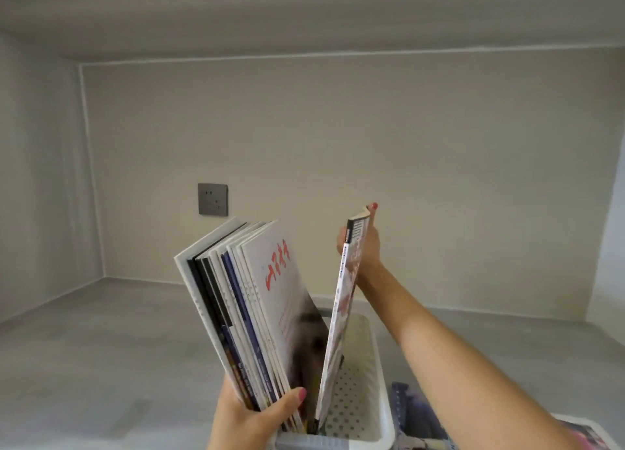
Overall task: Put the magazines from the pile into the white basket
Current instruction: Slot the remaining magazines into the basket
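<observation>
A white basket (368, 382) with a perforated floor sits at the bottom centre of the view on a grey surface (101, 348), its near rim cut by the lower edge of the frame. Standing in it is a batch of magazines (250, 314), packed together and leaning toward eleven o'clock, their top corners fanned out; the frontmost one has a pale cover with large red characters near its top. The left hand (250, 419), at about six o'clock of the batch, grips the lower edge of these magazines, the thumb with a red-painted nail pressed across the front covers and the remaining fingers hidden behind the stack. To the right of the batch, at about one o'clock from it, a single magazine (341, 314) stands nearly edge-on to the camera, its bottom edge down in the basket and its top tilted slightly toward one o'clock, leaving a wedge-shaped gap between it and the leaning batch. The right hand (363, 243) is closed around the top of this single magazine, fingers wrapped behind it and one red-nailed fingertip showing above its upper corner; the forearm runs down toward five o'clock. At four o'clock from the basket, just beside its right wall, lie more magazines of the pile (419, 419), flat and partly cropped. A dark grey wall socket (212, 199) is set in the beige back wall at eleven o'clock.
</observation>
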